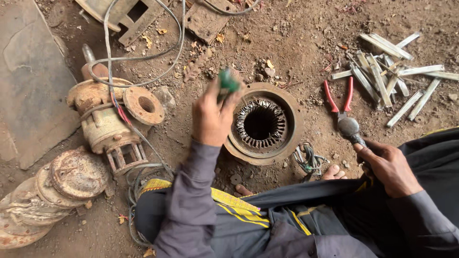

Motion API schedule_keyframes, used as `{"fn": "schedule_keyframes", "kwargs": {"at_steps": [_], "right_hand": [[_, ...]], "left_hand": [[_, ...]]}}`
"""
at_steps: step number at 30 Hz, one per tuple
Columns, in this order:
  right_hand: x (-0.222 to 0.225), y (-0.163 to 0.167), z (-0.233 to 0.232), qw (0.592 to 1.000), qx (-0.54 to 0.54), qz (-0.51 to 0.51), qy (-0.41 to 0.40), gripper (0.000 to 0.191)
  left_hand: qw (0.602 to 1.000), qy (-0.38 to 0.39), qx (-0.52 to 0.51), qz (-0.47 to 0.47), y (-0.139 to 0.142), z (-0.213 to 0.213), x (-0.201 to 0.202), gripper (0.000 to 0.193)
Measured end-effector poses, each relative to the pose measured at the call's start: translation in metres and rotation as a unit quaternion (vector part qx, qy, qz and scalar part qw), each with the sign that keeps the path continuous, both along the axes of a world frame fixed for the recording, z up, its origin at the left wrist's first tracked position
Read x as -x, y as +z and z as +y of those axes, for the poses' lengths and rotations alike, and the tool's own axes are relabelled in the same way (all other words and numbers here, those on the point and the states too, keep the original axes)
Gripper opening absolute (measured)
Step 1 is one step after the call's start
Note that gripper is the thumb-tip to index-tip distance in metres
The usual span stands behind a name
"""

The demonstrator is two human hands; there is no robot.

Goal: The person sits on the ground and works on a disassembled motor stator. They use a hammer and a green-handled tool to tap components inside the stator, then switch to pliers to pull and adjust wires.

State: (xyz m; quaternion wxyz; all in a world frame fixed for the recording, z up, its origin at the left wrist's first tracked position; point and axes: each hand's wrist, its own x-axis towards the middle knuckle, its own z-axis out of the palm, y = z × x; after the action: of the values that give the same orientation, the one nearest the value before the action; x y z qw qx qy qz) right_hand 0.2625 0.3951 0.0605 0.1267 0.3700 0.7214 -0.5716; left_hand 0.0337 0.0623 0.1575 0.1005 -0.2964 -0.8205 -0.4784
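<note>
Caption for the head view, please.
Left hand raises a green-handled tool over a motor stator; right hand grips a hammer.

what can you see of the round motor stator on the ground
The motor stator is a rusty round metal housing lying flat on the dirt, open end up. Thin slot teeth ring its dark empty bore. The left hand, gripping a green-handled tool, hovers over its left rim. Loose wires lie beside it.

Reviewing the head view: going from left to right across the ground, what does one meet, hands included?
Rusty pump housings → rusty flange → left hand holding a green-handled tool → motor stator → red-handled pliers → right hand gripping a hammer → pile of pale strips.
</note>
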Motion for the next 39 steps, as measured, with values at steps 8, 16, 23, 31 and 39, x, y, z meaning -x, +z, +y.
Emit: {"fn": "schedule_keyframes", "kwargs": {"at_steps": [8, 16, 23, 31, 39], "right_hand": [[-0.005, -0.015, -0.001, 0.999, -0.008, -0.043, 0.000, 0.045], [-0.008, -0.014, 0.001, 0.998, -0.024, -0.058, 0.008, 0.046], [-0.012, -0.018, 0.003, 0.999, -0.011, -0.037, -0.008, 0.048], [-0.013, -0.017, 0.006, 0.999, -0.005, -0.042, -0.010, 0.049], [-0.015, -0.017, 0.009, 0.999, -0.003, -0.044, -0.004, 0.049]], "left_hand": [[0.977, 0.140, 0.084, -0.136, -0.171, 0.015, -0.011, 0.021], [0.984, 0.162, 0.069, -0.032, -0.215, 0.035, -0.008, 0.027], [0.985, 0.156, 0.061, -0.050, -0.198, 0.034, -0.002, 0.028], [0.985, 0.151, 0.080, -0.015, -0.187, 0.024, -0.002, 0.031], [0.988, 0.133, 0.078, 0.021, -0.209, 0.032, -0.002, 0.033]]}}
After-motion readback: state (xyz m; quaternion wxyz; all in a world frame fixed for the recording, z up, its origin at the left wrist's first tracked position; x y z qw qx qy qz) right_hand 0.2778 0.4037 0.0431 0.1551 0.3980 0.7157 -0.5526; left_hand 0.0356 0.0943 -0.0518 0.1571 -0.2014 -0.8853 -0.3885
